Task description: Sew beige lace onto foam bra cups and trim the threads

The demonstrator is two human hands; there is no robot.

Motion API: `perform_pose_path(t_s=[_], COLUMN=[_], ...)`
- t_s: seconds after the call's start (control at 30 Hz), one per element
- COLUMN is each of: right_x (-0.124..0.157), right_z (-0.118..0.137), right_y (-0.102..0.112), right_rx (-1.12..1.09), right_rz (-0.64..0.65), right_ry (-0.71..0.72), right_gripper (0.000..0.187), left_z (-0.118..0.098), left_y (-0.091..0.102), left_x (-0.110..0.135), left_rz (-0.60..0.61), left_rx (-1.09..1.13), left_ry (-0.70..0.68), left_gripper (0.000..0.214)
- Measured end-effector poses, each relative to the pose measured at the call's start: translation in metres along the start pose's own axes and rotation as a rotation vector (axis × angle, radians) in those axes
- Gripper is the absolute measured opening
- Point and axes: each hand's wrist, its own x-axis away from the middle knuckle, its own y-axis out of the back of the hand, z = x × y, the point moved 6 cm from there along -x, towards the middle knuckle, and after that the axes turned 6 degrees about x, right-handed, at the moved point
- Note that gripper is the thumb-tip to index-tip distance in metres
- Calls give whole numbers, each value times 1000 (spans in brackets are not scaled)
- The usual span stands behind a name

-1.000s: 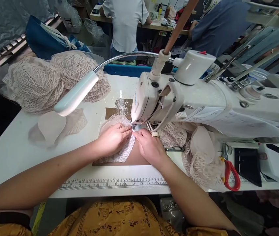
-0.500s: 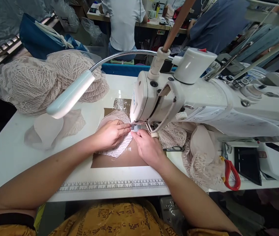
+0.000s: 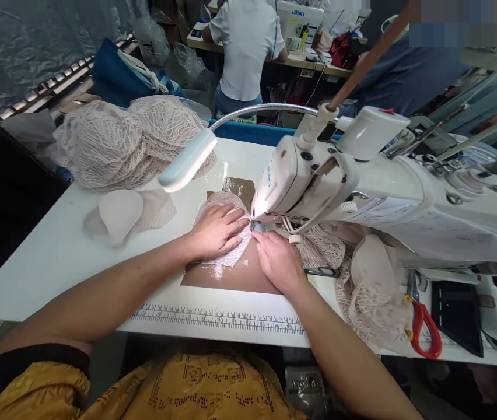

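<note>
My left hand [image 3: 217, 234] lies flat on a pale lace fabric piece [image 3: 243, 247], its fingers spread toward the needle area. The piece is rounded like a bra cup, and its edge runs under the presser foot [image 3: 255, 226] of a white sewing machine [image 3: 280, 175]. My right hand [image 3: 280, 262] is closed at the piece's near right edge, with thumb and forefinger pinched just in front of the foot. Its other fingers are curled under. Beneath the lace is a brown sheet [image 3: 231, 280] taped to the table.
Stacked lace pieces [image 3: 104, 143] stand at the back left, near a smooth cup [image 3: 121, 213]. A lamp [image 3: 189, 160] hangs over the table. Right of the machine bed are more lace [image 3: 373, 309], black-handled snips [image 3: 322, 272] and red-handled scissors [image 3: 426, 329]. A person [image 3: 248, 52] sits beyond.
My left hand's fingers have spread out and flattened on the lace; before, they were close together at the foot. The right hand keeps its place by the foot. My view has turned left.
</note>
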Motion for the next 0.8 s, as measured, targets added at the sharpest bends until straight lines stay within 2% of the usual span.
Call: perform_pose_path(t_s=[0.1, 0.2, 0.27, 0.33, 0.43, 0.5, 0.57, 0.6, 0.67, 0.73, 0.8], right_x=[0, 2, 2, 3, 4, 4, 4, 4, 4, 4, 4], right_z=[-1, -2, -3, -4, -4, -4, -6, -7, -8, -10, -12], right_y=[1, 0, -1, -2, -2, -2, -2, -1, -2, -2, -2], right_rx=[-22, -43, -55, -69, -88, -100, -118, -132, -165, -203, -237], right_rz=[-27, -73, -89, -90, -75, -63, -52, -47, -35, -23, -14], right_ry=[2, 18, 36, 51, 59, 48, 32, 28, 23, 22, 22], right_gripper=[37, 36, 36, 36, 37, 37, 37, 37, 37, 37, 37], left_z=[-3, -4, -6, -6, 19, 48, 74, 85, 98, 99, 94], left_y=[2, 15, 29, 46, 73, 86, 91, 92, 96, 100, 98], left_x=[3, 18, 41, 74, 136, 177, 208, 221, 241, 249, 247], left_rz=[14, 50, 88, 87, -20, -116, -207, -265, -419, -540, -503], left_rx=[-52, -52, -3, 32, -44, -71, 30, 115, 244, 266, 216], left_ry=[109, 248, 286, 296, 436, 600, 714, 772, 857, 854, 774], left_gripper=[50, 49, 51, 60, 71, 61, 44, 42, 44, 46, 54])
